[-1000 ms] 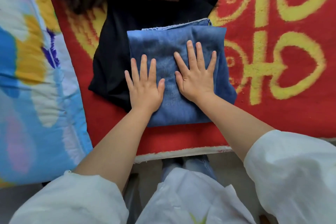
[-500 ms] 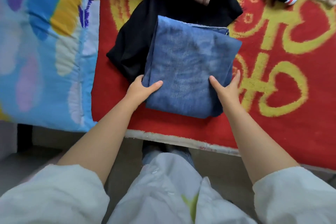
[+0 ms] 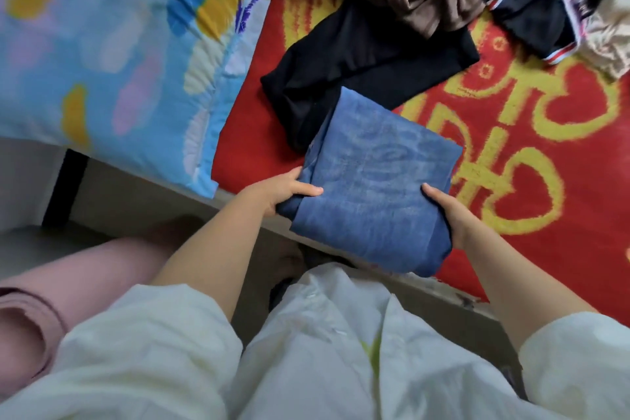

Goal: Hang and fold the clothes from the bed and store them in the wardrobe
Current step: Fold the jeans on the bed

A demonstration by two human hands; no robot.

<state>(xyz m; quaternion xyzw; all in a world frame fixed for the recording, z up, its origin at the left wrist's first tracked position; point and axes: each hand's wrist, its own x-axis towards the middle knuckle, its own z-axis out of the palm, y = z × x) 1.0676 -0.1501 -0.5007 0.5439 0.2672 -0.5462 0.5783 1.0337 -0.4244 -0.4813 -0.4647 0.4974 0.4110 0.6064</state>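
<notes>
Fingers round folded jeans — both hands

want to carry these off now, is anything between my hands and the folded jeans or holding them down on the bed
Nothing visible does. The left hand and right hand already grip the folded jeans at opposite sides. The black garment lies beyond the jeans, and no clothing lies on top of them. The wardrobe is out of view, so that route cannot be judged.
</notes>
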